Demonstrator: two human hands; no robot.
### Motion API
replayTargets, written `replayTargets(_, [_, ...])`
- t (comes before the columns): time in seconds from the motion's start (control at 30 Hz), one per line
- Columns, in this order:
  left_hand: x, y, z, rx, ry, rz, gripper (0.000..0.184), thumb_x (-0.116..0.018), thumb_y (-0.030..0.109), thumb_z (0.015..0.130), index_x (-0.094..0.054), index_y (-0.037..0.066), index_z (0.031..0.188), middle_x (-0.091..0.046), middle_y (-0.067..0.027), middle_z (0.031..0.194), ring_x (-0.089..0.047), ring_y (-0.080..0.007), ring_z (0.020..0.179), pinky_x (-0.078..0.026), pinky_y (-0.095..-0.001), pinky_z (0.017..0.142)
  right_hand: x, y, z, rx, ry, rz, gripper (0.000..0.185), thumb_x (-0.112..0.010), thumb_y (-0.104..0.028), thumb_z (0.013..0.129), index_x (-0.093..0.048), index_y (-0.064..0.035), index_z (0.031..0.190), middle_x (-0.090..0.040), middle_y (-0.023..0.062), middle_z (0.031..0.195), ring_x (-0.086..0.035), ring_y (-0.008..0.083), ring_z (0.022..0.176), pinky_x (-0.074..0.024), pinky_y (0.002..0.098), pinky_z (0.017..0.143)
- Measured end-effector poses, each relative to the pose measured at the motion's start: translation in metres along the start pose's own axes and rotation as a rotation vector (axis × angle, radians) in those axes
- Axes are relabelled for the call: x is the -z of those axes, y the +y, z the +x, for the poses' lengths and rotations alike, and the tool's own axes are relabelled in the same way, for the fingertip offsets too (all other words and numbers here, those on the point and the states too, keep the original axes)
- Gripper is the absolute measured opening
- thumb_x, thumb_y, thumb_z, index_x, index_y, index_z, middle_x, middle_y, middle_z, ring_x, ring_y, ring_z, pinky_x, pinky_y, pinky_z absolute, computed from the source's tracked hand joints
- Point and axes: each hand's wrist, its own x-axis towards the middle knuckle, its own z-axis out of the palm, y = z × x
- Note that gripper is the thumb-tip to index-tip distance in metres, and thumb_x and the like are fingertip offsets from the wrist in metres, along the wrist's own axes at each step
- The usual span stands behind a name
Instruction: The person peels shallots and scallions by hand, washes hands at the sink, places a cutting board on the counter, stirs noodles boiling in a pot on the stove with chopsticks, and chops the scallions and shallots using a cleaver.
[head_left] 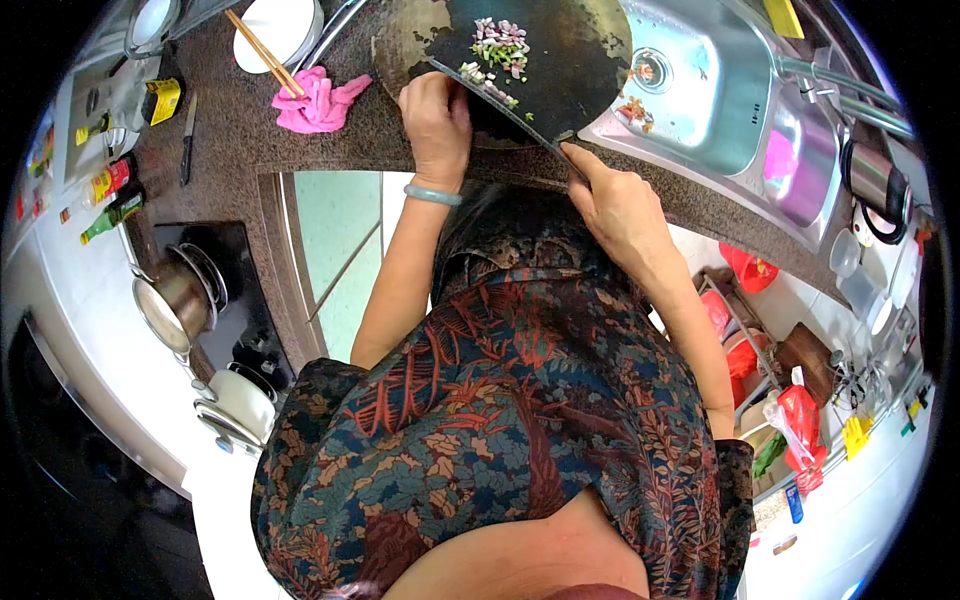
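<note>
A dark round cutting board (580, 60) lies at the counter's front edge, beside the sink. Chopped purple and green pieces (500, 45) are heaped on it, and more lie along the blade of a knife (500, 105). My right hand (620, 205) is wrapped round the knife's handle at the board's right edge. With a bracelet on its wrist, my left hand (436, 125) has its fingers bent in at the far end of the blade; what they hold, if anything, is hidden.
The steel sink (700, 80) with scraps in it is at the right. A pink cloth (318, 100), a white bowl (275, 35) with chopsticks and another knife (188, 140) lie left. Pots (170, 305) stand by the stove at the far left.
</note>
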Motion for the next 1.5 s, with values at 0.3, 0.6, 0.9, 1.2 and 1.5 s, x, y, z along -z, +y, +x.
replayTargets(0.3, [-0.004,0.005,-0.002,0.006,0.01,0.04,0.024,-0.065,-0.004,0.076,-0.064,0.001,0.1,-0.06,-0.0155,0.1,-0.054,-0.0377,0.092,-0.044,-0.0457,0.083,-0.013,-0.01,0.024,-0.002,0.004,-0.105,0.039,-0.058,-0.024,0.092,-0.057,-0.0095,0.128,-0.068,0.0281,0.087,-0.066,0.046,0.084,-0.0527,0.0544,0.077])
replayTargets(0.6, [0.003,0.005,-0.004,0.068,0.002,-0.025,0.019,-0.07,0.001,0.079,-0.066,0.0,0.097,-0.064,-0.0154,0.099,-0.058,-0.0359,0.096,-0.046,-0.0432,0.086,0.006,0.006,0.016,0.109,0.071,0.087,0.035,-0.054,-0.024,0.093,-0.061,-0.0064,0.123,-0.066,0.0299,0.089,-0.065,0.0464,0.086,-0.0515,0.0535,0.079])
replayTargets(0.9, [0.006,0.0,-0.007,0.043,-0.045,-0.016,0.026,-0.065,-0.006,0.076,-0.064,0.002,0.101,-0.062,-0.0144,0.101,-0.056,-0.037,0.095,-0.045,-0.044,0.085,0.007,-0.004,0.003,-0.004,-0.079,-0.093,0.039,-0.056,-0.024,0.093,-0.057,-0.0114,0.13,-0.066,0.0293,0.09,-0.064,0.0463,0.087,-0.0506,0.0533,0.08])
replayTargets(1.2, [0.006,0.004,-0.007,0.027,-0.044,0.009,0.023,-0.063,-0.005,0.076,-0.063,0.0,0.098,-0.06,-0.0173,0.1,-0.055,-0.0391,0.095,-0.045,-0.0455,0.084,-0.005,-0.002,0.018,0.062,-0.008,-0.132,0.037,-0.059,-0.025,0.092,-0.058,-0.0083,0.125,-0.068,0.0266,0.09,-0.067,0.0433,0.083,-0.054,0.052,0.077])
replayTargets(1.5, [-0.005,-0.001,-0.002,-0.035,0.006,-0.028,0.014,-0.07,0.002,0.079,-0.064,0.001,0.091,-0.062,-0.0135,0.091,-0.058,-0.0336,0.088,-0.045,-0.0431,0.081,0.008,0.01,0.009,0.03,0.038,0.212,0.035,-0.051,-0.021,0.093,-0.062,-0.0008,0.119,-0.064,0.032,0.095,-0.062,0.0479,0.094,-0.0477,0.051,0.085])
